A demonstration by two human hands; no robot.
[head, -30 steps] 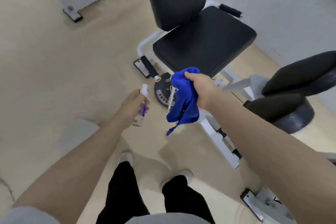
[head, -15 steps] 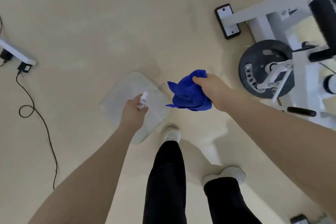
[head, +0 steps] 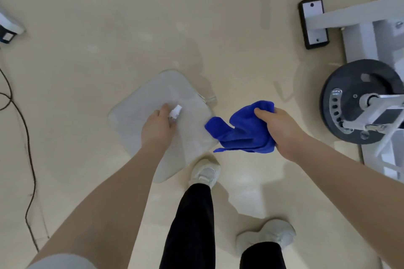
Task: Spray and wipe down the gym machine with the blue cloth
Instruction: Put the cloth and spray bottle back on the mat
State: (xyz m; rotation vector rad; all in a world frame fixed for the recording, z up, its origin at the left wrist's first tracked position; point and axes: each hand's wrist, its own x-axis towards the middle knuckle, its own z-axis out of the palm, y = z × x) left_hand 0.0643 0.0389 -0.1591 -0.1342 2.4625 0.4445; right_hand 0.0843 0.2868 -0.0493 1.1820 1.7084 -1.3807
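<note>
My right hand (head: 281, 129) grips a bunched blue cloth (head: 242, 130) that hangs to its left over the floor. In my left hand (head: 156, 129) I hold a small spray bottle; only its white nozzle (head: 175, 112) sticks out above my fingers. The gym machine (head: 371, 54) stands at the right edge: white frame bars, a black-rimmed foot plate (head: 313, 23) and a black weight disc (head: 354, 102). Both hands are well to the left of the machine and touch none of it.
A pale grey square mat (head: 150, 102) lies on the beige floor under my left hand. My two legs in black trousers and light shoes (head: 205, 172) stand below. A black cable (head: 24, 137) runs down the left side from a white device (head: 8, 26).
The view swung from the machine's black seat down to the floor, then moved little. The machine now sits at the right edge. Both hands keep their hold on bottle and cloth.
</note>
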